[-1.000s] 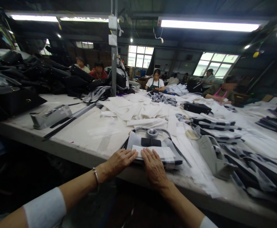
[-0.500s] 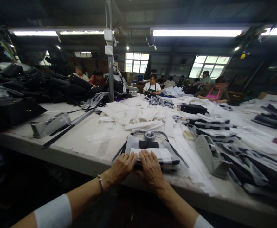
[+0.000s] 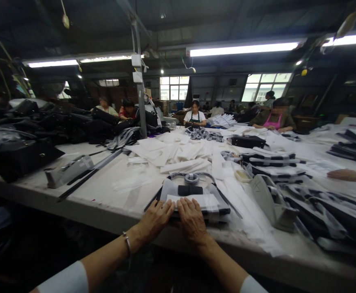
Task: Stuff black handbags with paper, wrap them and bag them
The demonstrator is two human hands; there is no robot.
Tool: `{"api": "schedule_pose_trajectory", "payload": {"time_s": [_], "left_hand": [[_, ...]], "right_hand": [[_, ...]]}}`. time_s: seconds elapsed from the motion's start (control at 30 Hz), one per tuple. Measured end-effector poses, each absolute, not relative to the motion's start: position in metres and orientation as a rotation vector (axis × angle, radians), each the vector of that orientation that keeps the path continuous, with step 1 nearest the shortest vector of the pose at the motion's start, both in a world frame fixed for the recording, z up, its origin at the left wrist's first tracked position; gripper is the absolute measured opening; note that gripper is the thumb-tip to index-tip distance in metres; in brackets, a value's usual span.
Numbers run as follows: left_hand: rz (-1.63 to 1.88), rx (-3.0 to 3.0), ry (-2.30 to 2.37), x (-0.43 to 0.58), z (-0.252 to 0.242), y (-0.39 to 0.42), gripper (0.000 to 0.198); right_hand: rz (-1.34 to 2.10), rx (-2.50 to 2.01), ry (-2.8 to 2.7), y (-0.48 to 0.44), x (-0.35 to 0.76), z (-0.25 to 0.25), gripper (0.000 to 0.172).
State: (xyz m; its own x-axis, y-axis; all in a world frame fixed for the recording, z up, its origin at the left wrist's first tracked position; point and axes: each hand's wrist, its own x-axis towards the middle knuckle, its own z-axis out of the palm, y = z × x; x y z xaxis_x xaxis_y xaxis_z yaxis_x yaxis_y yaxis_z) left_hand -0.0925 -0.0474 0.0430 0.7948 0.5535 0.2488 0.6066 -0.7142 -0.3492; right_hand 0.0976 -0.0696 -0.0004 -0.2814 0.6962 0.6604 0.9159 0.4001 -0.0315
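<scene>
A black handbag [image 3: 223, 211] lies flat near the table's front edge. Its looped handle [image 3: 169, 176] points away from me, with a wrapped ring [image 3: 192, 178] by it. White paper [image 3: 208, 201] covers the bag's near part, and a small black piece [image 3: 190, 190] rests behind the paper. My left hand [image 3: 157, 215] lies on the near left edge with its fingers stretched forward. Beside it, my right hand [image 3: 191, 219] presses flat fingers on the white paper. Both thumbs are mostly hidden.
Tape dispensers stand at left [image 3: 69, 171] and right [image 3: 272, 203]. White sheets [image 3: 178, 148] spread behind the bag. Black bags [image 3: 22, 158] pile up at left, more bag parts [image 3: 315, 207] at right. A co-worker's hand [image 3: 343, 175] reaches in from the right. A post [image 3: 141, 101] rises behind.
My view has tilted slightly upward. Both hands stay on the bag, almost unmoved. The co-worker's hand at right reaches further in, and another person's fingers show at the left edge.
</scene>
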Motion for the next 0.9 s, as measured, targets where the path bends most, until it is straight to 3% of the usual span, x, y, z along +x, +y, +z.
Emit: {"api": "schedule_pose_trajectory", "payload": {"time_s": [0.2,0.43,0.77,0.9], "left_hand": [[-0.224,-2.642,-0.951,-0.091,0.041,-0.045,0.051],[-0.235,-2.713,-0.973,-0.089,0.058,-0.041,0.056],[-0.173,-2.689,-0.998,-0.085,0.077,-0.051,0.070],[-0.349,-2.470,-0.862,-0.082,0.057,-0.052,0.050]], "right_hand": [[-0.376,-1.401,-2.123,-0.077,0.098,0.008,0.072],[-0.393,-1.384,-2.121,-0.080,0.104,0.017,0.079],[-0.607,-1.197,-2.096,-0.068,0.118,0.016,0.044],[-0.605,-1.159,-2.093,-0.067,0.117,0.017,0.042]]}}
